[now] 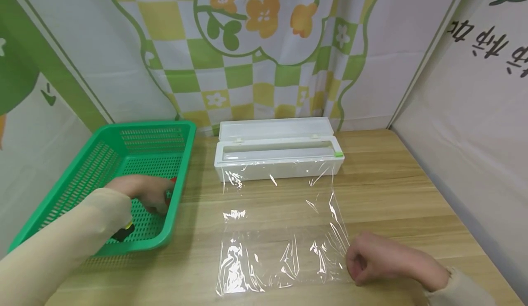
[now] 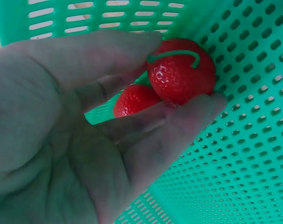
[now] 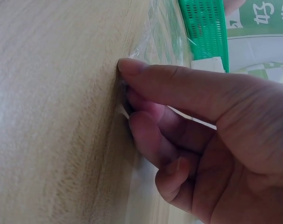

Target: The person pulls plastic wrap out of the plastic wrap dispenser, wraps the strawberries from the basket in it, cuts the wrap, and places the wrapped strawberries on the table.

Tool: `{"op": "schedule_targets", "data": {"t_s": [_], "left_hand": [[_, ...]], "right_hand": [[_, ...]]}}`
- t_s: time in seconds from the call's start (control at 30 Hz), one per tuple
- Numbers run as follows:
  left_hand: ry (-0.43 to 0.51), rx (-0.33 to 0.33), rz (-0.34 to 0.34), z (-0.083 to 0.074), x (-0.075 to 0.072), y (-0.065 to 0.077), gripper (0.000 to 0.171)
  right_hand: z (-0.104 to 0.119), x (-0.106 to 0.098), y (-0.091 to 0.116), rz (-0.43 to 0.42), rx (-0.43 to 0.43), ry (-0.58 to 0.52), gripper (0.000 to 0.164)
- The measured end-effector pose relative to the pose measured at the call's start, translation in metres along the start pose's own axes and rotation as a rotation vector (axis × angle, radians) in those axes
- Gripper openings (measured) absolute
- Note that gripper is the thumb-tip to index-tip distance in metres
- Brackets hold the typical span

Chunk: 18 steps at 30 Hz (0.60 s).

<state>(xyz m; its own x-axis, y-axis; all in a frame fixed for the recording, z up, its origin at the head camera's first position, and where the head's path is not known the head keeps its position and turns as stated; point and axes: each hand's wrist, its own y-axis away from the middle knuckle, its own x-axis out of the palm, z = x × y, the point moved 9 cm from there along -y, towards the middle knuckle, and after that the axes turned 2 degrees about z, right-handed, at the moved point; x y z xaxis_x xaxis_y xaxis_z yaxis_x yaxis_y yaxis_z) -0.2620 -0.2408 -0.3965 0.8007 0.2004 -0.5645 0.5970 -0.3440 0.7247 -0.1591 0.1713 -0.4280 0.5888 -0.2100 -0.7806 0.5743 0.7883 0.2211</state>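
My left hand point(image 1: 153, 195) is down inside the green basket point(image 1: 187, 159). Its thumb and fingers hold a red strawberry point(image 2: 181, 74) with a curved green stem, close to the basket's perforated wall. A second strawberry point(image 2: 134, 99) shows behind the fingers in the left wrist view. At the table's front right, my right hand point(image 1: 377, 258) pinches the near right corner of a sheet of clear cling film point(image 1: 284, 260). The film runs flat over the wood from a white dispenser box point(image 1: 280, 172); in the right wrist view, thumb and fingertips meet low at the tabletop.
The dispenser's lid point(image 1: 276, 129) stands raised at the back, and a green slider point(image 1: 338, 154) sits at its right end. A black and yellow thing point(image 1: 123, 232) lies in the basket, partly behind the left sleeve. A patterned curtain point(image 1: 255, 77) hangs behind the wooden table point(image 1: 392, 182).
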Motion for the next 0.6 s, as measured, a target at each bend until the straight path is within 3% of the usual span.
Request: {"op": "schedule_targets", "data": {"t_s": [0.23, 0.6], "left_hand": [[-0.067, -0.042, -0.034, 0.0043, -0.0024, 0.0014, 0.041], [-0.015, -0.063, -0.039, 0.0082, -0.0010, 0.0027, 0.043]], "right_hand": [[-0.0019, 0.0004, 0.0003, 0.003, 0.026, -0.026, 0.019], [-0.0016, 0.0010, 0.0001, 0.007, 0.032, -0.047, 0.019]]}}
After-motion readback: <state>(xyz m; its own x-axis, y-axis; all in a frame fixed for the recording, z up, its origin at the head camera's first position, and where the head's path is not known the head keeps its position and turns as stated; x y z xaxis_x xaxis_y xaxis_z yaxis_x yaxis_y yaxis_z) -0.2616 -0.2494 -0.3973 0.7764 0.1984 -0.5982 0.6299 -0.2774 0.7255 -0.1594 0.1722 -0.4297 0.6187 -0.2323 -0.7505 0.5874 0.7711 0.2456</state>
